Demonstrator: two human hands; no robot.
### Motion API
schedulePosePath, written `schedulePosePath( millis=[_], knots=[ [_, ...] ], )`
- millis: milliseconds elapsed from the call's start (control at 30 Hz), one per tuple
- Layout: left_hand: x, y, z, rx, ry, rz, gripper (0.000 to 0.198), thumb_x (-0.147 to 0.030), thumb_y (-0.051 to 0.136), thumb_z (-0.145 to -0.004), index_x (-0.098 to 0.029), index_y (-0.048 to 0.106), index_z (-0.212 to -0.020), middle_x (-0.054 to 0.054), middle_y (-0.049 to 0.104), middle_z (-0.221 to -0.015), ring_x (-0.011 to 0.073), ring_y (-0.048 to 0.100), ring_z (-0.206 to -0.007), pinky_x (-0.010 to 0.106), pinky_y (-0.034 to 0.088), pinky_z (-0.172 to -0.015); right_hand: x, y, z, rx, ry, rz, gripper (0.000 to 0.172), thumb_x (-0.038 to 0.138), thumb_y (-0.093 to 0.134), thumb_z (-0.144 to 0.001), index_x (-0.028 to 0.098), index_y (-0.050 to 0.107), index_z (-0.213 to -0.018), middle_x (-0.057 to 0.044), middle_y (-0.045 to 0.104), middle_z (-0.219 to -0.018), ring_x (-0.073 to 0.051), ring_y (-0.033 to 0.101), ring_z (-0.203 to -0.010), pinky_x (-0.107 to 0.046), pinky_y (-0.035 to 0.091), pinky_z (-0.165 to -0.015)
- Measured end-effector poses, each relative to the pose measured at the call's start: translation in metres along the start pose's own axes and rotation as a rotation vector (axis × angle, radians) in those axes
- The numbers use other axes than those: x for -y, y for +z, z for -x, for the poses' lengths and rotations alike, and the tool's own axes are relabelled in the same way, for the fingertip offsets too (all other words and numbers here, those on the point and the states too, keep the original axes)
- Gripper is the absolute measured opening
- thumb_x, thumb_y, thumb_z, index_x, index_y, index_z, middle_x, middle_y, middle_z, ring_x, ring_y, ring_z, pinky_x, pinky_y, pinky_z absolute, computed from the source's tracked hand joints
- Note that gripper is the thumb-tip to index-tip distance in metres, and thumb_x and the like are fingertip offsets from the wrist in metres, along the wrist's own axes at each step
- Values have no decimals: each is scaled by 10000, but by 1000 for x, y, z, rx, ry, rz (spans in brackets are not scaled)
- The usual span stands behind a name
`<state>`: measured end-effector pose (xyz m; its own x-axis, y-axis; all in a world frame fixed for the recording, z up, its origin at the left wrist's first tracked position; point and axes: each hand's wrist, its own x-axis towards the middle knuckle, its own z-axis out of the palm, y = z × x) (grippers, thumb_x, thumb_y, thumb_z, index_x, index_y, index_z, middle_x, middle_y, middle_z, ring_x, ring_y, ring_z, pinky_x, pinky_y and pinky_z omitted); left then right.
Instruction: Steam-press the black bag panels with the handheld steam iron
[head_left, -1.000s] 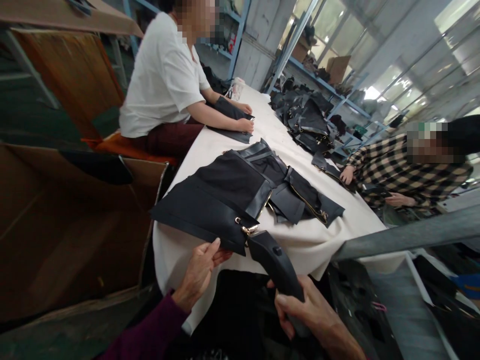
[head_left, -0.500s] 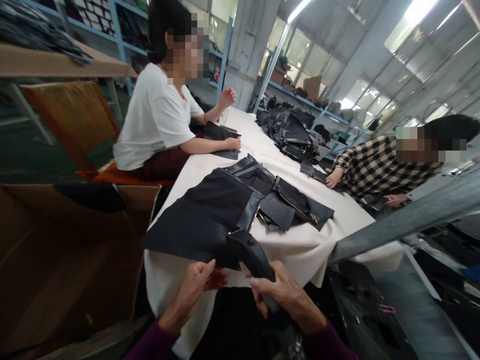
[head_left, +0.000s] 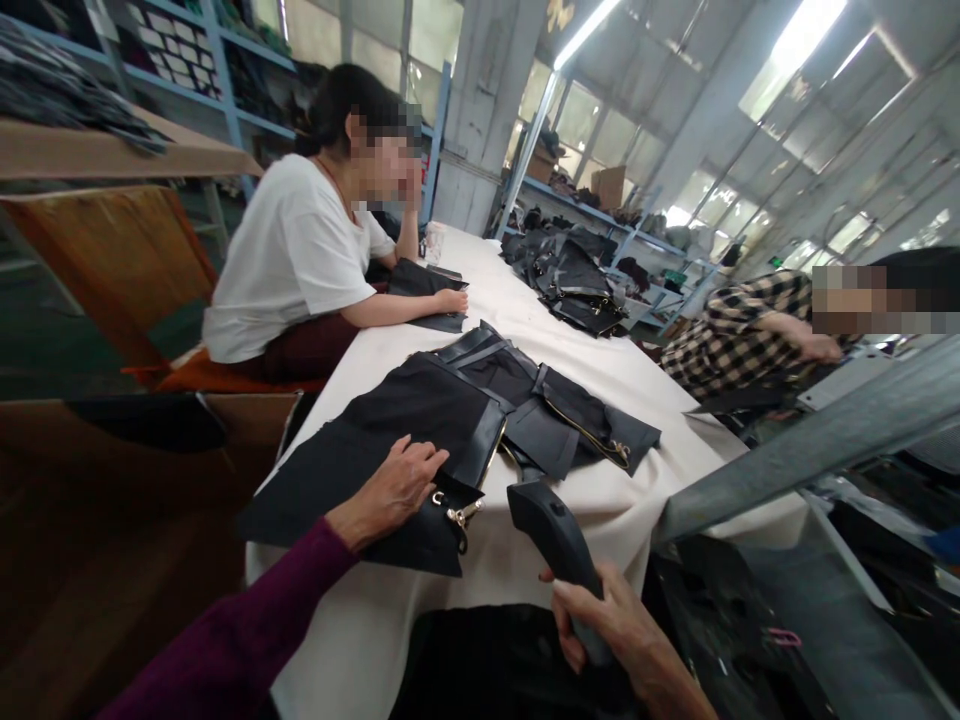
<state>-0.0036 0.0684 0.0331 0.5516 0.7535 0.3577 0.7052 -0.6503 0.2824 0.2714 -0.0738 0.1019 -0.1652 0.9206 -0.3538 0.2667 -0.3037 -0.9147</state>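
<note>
My left hand (head_left: pixel 395 490) lies over the near black fabric panel (head_left: pixel 337 475), palm down, fingers loosely stretched and with no object in its grip. Just below its fingertips, gold metal clasps (head_left: pixel 463 514) show at the panel's zipped corner. My right hand (head_left: pixel 607 615) is wrapped round the grip of a black curved handheld tool (head_left: pixel 551 520). The tool's blunt head points up and left, to the right of the clasps; its exact kind I cannot make out. Beyond the near panel lie more black bag pieces (head_left: pixel 600 420) with a gold zipper and leather-like straps.
A white cloth covers the table (head_left: pixel 480 265). One person in a white shirt (head_left: pixel 300 250) sits at the left; another in a checked shirt (head_left: pixel 735 320) is at the right. A slanted metal pole (head_left: pixel 810 450) crosses the right side. A cardboard box (head_left: pixel 150 500) stands at left.
My left hand has moved from the panel's near edge up onto its surface. The tool has shifted right, off the panel, uncovering the clasps. The person at left has raised a hand to the face.
</note>
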Motion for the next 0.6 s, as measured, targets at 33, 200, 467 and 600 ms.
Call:
schedulePosePath(
  millis=[33, 200, 467, 600],
  knots=[
    [4, -2, 1, 11, 17, -3, 385, -142, 529, -865, -149, 481, -1248, 96, 553, -1123, 222, 512, -1057, 497, 253, -1061, -3, -2, -1, 0, -5, -15, 522, 550, 619, -754, 78, 533, -960, 22, 499, -531, -89, 456, -385, -195, 370, -380],
    [6, -22, 13, 133, 9, 56, 324, -224, 601, -853, -139, 509, -1151, 84, 547, -1073, 230, 501, -999, 401, 349, -935, -10, -7, -7, -12, 11, -15, 576, 591, 612, -760, 80, 519, -1009, 13, 511, -561, -94, 454, -377, -220, 368, -388],
    [3, -60, -14, -55, 52, -258, 243, 47, 400, -806, -140, 552, -840, 62, 565, -817, 223, 489, -754, 364, 374, -719, -1, -2, 1, -42, 14, -16, 519, 558, 606, -768, 92, 508, -974, 23, 501, -541, -83, 448, -389, -196, 336, -391],
    [5, -94, -26, -466, 112, -614, 203, -51, 394, -881, -127, 554, -782, 74, 482, -743, 243, 417, -760, 395, 385, -746, -4, -3, 7, -19, 10, -32, 548, 554, 603, -775, 89, 468, -1031, 29, 508, -572, -90, 471, -409, -213, 387, -414]
  ],
)
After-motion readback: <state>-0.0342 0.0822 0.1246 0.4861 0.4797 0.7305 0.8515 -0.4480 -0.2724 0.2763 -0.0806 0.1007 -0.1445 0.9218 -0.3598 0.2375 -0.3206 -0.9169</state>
